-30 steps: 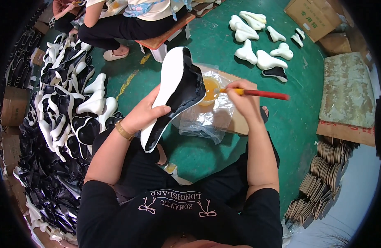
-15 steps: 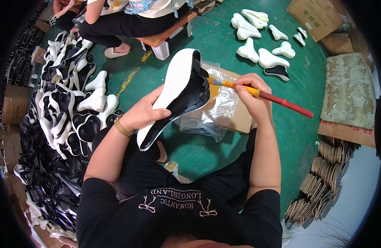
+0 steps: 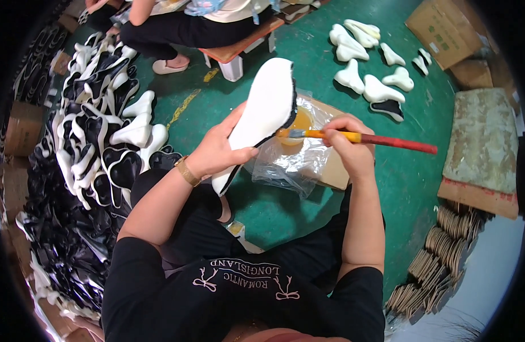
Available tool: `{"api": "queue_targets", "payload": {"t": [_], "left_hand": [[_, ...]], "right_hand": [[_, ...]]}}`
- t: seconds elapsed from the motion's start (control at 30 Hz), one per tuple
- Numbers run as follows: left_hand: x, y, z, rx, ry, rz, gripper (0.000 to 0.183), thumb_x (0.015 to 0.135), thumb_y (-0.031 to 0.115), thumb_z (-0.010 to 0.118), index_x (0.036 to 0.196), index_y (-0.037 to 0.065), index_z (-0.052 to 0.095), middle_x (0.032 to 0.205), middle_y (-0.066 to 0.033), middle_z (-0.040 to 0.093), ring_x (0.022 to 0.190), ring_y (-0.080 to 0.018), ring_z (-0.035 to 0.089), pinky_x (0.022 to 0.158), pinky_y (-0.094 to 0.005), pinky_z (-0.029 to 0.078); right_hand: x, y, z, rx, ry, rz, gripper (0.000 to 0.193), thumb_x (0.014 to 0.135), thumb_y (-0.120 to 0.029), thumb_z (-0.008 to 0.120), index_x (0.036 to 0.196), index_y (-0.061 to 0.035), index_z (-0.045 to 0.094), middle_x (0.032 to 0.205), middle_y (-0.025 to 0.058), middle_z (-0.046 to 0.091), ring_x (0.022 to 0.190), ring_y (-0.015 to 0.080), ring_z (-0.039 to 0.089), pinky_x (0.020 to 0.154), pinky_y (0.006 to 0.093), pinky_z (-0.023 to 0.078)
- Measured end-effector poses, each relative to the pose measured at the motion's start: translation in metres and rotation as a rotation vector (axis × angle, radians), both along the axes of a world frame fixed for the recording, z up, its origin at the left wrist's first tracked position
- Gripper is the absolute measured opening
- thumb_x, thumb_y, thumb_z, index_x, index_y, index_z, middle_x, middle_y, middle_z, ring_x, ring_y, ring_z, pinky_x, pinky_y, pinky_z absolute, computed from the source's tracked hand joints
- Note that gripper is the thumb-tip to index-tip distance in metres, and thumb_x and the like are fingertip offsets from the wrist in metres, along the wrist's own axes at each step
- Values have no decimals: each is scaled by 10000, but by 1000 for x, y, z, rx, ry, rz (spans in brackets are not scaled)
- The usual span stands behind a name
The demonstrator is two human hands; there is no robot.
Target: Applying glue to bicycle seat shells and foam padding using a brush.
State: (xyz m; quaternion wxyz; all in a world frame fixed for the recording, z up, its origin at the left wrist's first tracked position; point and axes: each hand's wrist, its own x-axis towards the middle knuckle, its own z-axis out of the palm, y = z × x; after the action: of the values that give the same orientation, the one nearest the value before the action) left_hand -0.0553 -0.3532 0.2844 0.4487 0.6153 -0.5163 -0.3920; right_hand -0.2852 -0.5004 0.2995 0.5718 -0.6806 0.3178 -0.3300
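Note:
My left hand (image 3: 222, 145) is closed round a white bicycle saddle (image 3: 266, 100) with a black underside, tilted so that its white top faces me. In my right hand (image 3: 349, 142) is a paintbrush (image 3: 388, 141) with a red and yellow handle, pinched near its middle. The brush's bristles meet the saddle's right edge, where the underside is mostly turned out of sight. Below and behind the brush, a bowl of amber liquid (image 3: 301, 126) stands on a cardboard box (image 3: 334, 171) covered with clear plastic film (image 3: 285, 171).
A heap of white and black saddles (image 3: 97, 131) lies at my left, with black shells (image 3: 74, 251) nearer. More white saddles (image 3: 382, 90) lie on the green floor at the far right. Cardboard boxes (image 3: 445, 34) and stacked brown pieces (image 3: 439, 256) line the right. Another person sits on a stool (image 3: 239, 45) ahead.
The saddle has been rolled so its white top shows more and its black underside less. The brush has shifted down along its edge and lies more level. The bowl has come into view.

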Motion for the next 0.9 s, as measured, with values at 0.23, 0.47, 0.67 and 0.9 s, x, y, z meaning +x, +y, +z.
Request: {"api": "queue_targets", "payload": {"t": [0.23,0.47,0.67,0.9], "left_hand": [[3,-3,-12,-6,13,-55,973,712,372,713,1472,81,180,1457,-156,346,1275,-238,421,1046,-331,347],[6,3,-5,-5,21,162,998,737,421,674,1472,57,105,1325,-200,485,1104,-321,561,940,-352,437],[6,-11,-24,-85,56,223,917,752,436,678,1433,54,196,1282,-213,502,1100,-311,562,934,-360,441],[9,-12,-19,-62,-80,227,902,757,385,705,1442,62,213,1339,-185,462,1182,-280,504,987,-357,406]], "right_hand": [[-24,-18,-28,-298,126,-199,31,805,-19,612,776,-11,605,739,49,563,714,141,539,670,265,447],[-18,-22,-48,-139,131,-67,129,877,-112,603,909,13,593,710,57,564,624,113,508,600,239,436],[-18,-23,-57,-174,275,-53,112,866,-100,614,901,6,599,742,51,585,653,112,538,614,239,455],[-21,-16,-22,-63,-61,-256,68,820,-29,637,877,-2,612,767,46,597,699,118,565,663,236,458]]}}
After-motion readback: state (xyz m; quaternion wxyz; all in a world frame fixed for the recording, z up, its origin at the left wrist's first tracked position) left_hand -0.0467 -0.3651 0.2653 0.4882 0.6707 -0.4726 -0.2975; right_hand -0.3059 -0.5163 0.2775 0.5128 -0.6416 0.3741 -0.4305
